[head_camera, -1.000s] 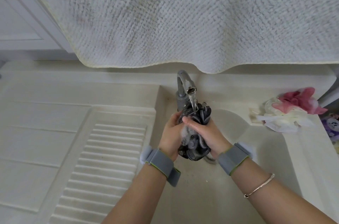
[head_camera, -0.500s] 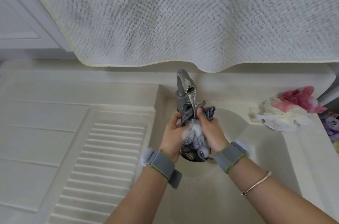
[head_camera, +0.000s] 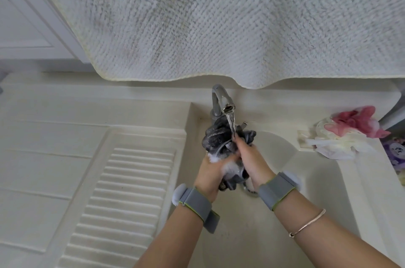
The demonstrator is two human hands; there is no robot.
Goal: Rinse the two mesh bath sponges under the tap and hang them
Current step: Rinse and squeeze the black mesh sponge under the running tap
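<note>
A dark grey mesh sponge [head_camera: 215,137] is squeezed between both my hands over the sink basin [head_camera: 324,191], with white foam on it. My left hand [head_camera: 210,174] grips its lower part from the left. My right hand [head_camera: 252,161] grips it from the right, fingertips up under the stream. Water runs from the grey tap [head_camera: 221,99] onto the sponge and my right fingers. A pink and white mesh sponge [head_camera: 348,130] lies on the ledge to the right of the basin.
A large white towel [head_camera: 219,22] hangs across the top of the view, just above the tap. A ribbed draining board [head_camera: 122,197] lies left of the basin. The drain [head_camera: 249,189] shows under my right wrist. A purple item [head_camera: 396,151] sits at the far right edge.
Both hands have slid down the grey sponge and squeezed it, so more of its top bulges out above my fingers. More foam has come out between my hands.
</note>
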